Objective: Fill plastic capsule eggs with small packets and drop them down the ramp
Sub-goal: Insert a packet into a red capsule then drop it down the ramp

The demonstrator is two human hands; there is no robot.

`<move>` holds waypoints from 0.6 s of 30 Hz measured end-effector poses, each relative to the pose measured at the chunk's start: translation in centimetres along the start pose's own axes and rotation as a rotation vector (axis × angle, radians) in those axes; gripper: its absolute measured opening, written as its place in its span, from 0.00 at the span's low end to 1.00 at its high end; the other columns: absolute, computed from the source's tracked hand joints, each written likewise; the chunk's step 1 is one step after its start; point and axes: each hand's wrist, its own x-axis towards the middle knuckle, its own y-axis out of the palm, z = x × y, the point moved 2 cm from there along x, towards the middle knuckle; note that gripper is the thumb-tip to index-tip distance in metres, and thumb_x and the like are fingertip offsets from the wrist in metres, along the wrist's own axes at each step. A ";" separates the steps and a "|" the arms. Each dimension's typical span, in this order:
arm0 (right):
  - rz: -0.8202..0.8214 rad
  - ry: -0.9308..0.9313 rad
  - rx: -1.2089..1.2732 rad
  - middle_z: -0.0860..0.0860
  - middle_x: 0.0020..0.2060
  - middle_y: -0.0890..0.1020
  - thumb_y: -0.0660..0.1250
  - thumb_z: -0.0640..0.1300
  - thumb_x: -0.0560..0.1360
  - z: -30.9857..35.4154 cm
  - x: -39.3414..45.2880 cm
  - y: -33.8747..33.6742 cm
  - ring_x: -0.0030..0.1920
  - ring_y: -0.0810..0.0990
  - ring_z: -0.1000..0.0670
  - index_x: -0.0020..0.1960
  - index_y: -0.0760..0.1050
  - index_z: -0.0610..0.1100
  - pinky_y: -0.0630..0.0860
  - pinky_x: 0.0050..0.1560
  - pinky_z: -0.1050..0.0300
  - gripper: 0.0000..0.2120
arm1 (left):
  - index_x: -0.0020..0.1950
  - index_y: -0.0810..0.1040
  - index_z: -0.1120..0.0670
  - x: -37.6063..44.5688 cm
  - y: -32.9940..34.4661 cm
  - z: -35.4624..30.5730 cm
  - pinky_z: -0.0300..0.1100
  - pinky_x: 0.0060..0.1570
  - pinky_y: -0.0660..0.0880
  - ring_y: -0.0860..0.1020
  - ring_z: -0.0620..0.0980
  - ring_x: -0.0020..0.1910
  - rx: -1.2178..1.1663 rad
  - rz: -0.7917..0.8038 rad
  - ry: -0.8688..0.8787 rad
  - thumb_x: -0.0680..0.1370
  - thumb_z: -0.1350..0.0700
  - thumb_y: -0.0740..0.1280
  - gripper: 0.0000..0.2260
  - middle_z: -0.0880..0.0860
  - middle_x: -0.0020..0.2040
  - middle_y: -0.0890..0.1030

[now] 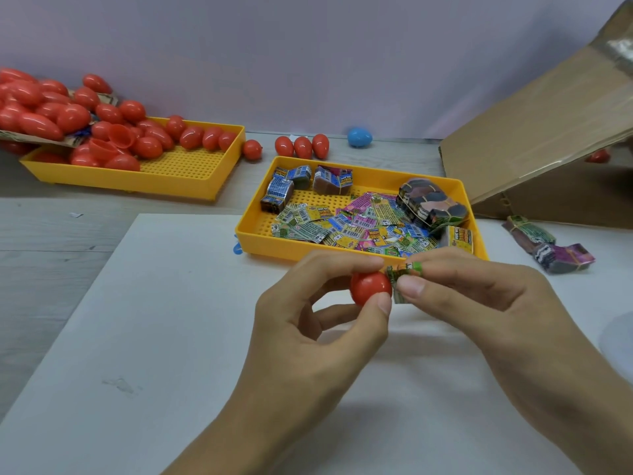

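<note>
**Count of what's on the surface**

2 yellow trays: left tray (pixel 191 186) w/ red eggs, too many to count; right tray (pixel 274 248) w/ packets. 4 red eggs loose btwn trays (pixel 302 147), 1 blue egg (pixel 359 137), 1 cardboard ramp (pixel 534 138). 2 hands, left hand (pixel 308 337) and right hand (pixel 496 303): 1 red egg half (pixel 370 287), 1 packet (pixel 402 274).

The white board (pixel 144 337) is bare left of the packet tray (pixel 270 248). Right of that tray, bundles (pixel 548 245) and the cardboard ramp (pixel 534 142) block the way.
</note>
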 end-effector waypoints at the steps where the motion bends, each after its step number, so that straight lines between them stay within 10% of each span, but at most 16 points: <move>1: -0.020 -0.003 -0.030 0.55 0.44 0.84 0.79 0.56 0.61 -0.1 0.0 0.0 0.49 0.83 0.53 0.39 0.87 0.52 0.79 0.53 0.49 0.11 | 0.53 0.84 0.51 0.0 0.0 -0.1 0.49 0.48 0.83 0.83 0.57 0.53 -0.006 -0.001 -0.008 0.73 0.57 0.72 0.10 0.53 0.50 0.84; 5: -0.031 -0.078 -0.131 0.56 0.49 0.84 0.73 0.61 0.62 -0.1 -0.2 0.1 0.51 0.82 0.50 0.41 0.86 0.59 0.76 0.53 0.31 0.11 | 0.52 0.84 0.53 0.0 0.0 -0.1 0.51 0.47 0.83 0.83 0.57 0.52 -0.031 -0.006 -0.034 0.73 0.55 0.73 0.09 0.55 0.50 0.84; 11: -0.003 -0.205 -0.304 0.56 0.49 0.83 0.70 0.59 0.67 0.3 -0.4 0.4 0.50 0.80 0.53 0.44 0.86 0.55 0.69 0.43 0.69 0.11 | 0.46 0.84 0.57 0.3 -0.2 0.1 0.47 0.43 0.83 0.83 0.55 0.47 -0.041 -0.055 -0.031 0.71 0.57 0.73 0.06 0.56 0.46 0.83; 18: 0.011 -0.296 -0.427 0.55 0.50 0.81 0.68 0.56 0.71 0.8 -0.9 0.9 0.54 0.80 0.54 0.46 0.86 0.51 0.69 0.48 0.72 0.12 | 0.45 0.85 0.53 0.2 -0.3 0.1 0.41 0.43 0.81 0.84 0.56 0.47 -0.047 -0.102 -0.060 0.69 0.56 0.73 0.06 0.54 0.45 0.86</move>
